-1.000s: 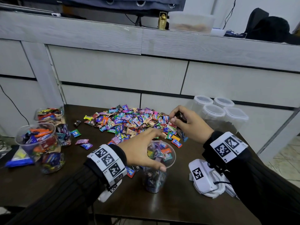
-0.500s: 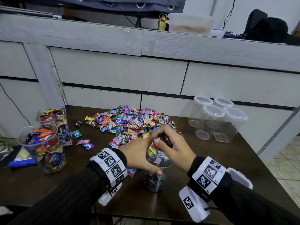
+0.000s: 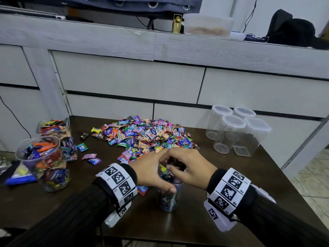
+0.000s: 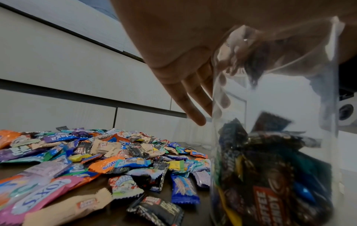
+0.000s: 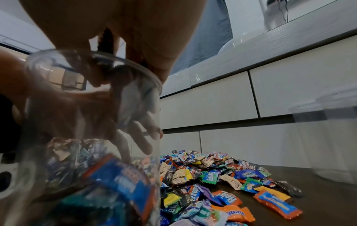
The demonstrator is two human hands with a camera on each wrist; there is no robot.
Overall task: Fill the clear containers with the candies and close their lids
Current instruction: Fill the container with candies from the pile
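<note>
A clear open container (image 3: 169, 200), partly filled with wrapped candies, stands near the table's front edge. My left hand (image 3: 160, 175) grips it just below the rim, thumb on the near side. My right hand (image 3: 171, 162) hovers over its mouth and pinches a dark-wrapped candy (image 3: 178, 165). In the left wrist view the container (image 4: 270, 137) shows dark wrappers inside, with my fingers (image 4: 193, 97) behind its wall. In the right wrist view the dark candy (image 5: 105, 41) sits between my fingertips above the rim (image 5: 86, 58). The big candy pile (image 3: 146, 134) lies beyond the hands.
Two candy-filled lidless containers (image 3: 48, 163) (image 3: 57, 129) stand at the table's left edge, with loose candies (image 3: 91, 158) beside them. Several empty lidded containers (image 3: 235, 129) cluster at the back right. A grey cabinet wall (image 3: 133, 82) rises behind the dark table (image 3: 231, 175).
My right hand came back from the candy pile's right side to the container's mouth, carrying the dark candy. My left hand kept its hold on the container.
</note>
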